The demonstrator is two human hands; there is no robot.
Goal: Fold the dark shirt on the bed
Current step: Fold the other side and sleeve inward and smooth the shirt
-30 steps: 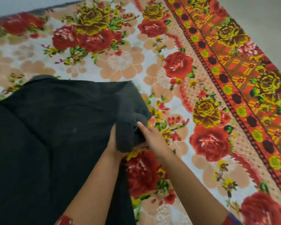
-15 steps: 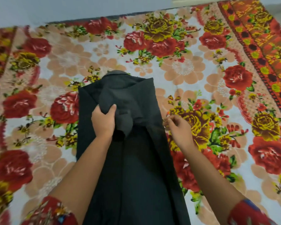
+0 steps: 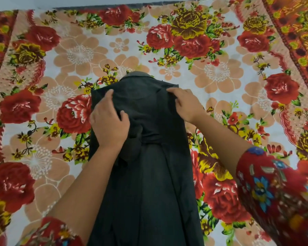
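Head view: the dark cloth shirt, sides folded in, is laid mid-way on the floral-sheeted bed, collar toward the far edge. The left hand is pressed flat on it; whether the right hand grips the shoulder cannot be told. Flattening seems in hand; a hem-to-collar fold is called for next.

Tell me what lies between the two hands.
Only wrinkled cloth of the dark fabric shirt lies between the left hand and right hand, seen in the head view.

head view, looking steeply down, close
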